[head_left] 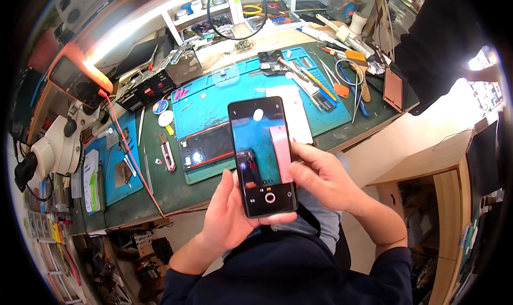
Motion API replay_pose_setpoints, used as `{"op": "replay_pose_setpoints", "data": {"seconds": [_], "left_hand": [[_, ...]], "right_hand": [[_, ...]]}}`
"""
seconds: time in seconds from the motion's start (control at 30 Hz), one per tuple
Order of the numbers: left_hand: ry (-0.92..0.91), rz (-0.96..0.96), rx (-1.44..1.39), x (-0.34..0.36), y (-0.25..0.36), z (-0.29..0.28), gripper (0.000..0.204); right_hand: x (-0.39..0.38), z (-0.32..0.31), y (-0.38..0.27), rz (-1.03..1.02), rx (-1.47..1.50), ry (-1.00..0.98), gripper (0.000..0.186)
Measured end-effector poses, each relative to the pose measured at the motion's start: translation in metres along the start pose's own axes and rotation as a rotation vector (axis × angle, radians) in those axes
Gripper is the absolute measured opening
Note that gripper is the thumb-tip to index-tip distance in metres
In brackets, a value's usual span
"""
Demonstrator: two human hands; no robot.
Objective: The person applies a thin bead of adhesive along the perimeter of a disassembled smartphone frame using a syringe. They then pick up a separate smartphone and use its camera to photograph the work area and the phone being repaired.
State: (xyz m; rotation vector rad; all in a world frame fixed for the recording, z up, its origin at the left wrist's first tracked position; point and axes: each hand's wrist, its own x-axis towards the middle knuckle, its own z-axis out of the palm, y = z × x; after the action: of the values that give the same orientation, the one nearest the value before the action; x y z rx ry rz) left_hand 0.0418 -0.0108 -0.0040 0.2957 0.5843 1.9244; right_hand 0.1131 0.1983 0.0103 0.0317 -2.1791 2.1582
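A black smartphone (262, 155) is held upright over the bench's front edge, its camera screen lit with a picture of the blue mat and a pink piece. My left hand (232, 209) cradles it from below, thumb along the left side and fingertips showing under the bottom edge. At the phone's right side, my right hand (320, 177) has its fingers bent, with thumb and fingertips by the edge. Behind it, on the blue work mat (214, 107), lies an opened phone body (207, 146) with a red rim, partly hidden. A white sheet (299, 110) lies beside it.
An orange multimeter (80, 78) with a red lead stands at the left, above a white microscope (56, 145). Pink-handled cutters (167, 154) lie left of the mat. Tweezers, brushes and pens crowd the right, near a copper-coloured phone panel (393, 90). Someone in dark clothing (435, 43) is at the right.
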Motion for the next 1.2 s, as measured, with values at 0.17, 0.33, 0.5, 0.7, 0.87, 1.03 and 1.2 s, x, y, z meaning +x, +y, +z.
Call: {"op": "replay_pose_setpoints", "data": {"seconds": [0.17, 0.33, 0.5, 0.7, 0.87, 1.03, 1.2], "left_hand": [[0.0, -0.126, -0.038, 0.012, 0.002, 0.037, 0.082], [0.03, -0.171, 0.001, 0.032, 0.004, 0.061, 0.072], [0.076, -0.161, -0.105, 0.045, 0.008, 0.069, 0.057], [0.158, -0.201, -0.031, 0.048, 0.017, 0.083, 0.07], [0.156, -0.204, -0.032, 0.052, 0.024, 0.086, 0.07], [0.13, -0.19, -0.098, 0.057, 0.025, 0.084, 0.059], [0.193, -0.217, -0.012, 0.061, 0.029, 0.088, 0.069]], "right_hand": [[-0.012, -0.02, -0.003, 0.08, 0.06, 0.067, 0.042], [-0.012, -0.045, -0.01, 0.091, 0.049, 0.072, 0.041], [-0.004, -0.043, -0.019, 0.058, 0.067, 0.189, 0.043], [0.006, -0.053, -0.011, -0.09, -0.032, 0.141, 0.04], [0.015, -0.055, -0.017, -0.116, -0.062, 0.154, 0.037], [0.019, -0.059, -0.018, -0.139, -0.087, 0.162, 0.036], [0.021, -0.061, -0.022, -0.084, -0.151, 0.159, 0.043]]}}
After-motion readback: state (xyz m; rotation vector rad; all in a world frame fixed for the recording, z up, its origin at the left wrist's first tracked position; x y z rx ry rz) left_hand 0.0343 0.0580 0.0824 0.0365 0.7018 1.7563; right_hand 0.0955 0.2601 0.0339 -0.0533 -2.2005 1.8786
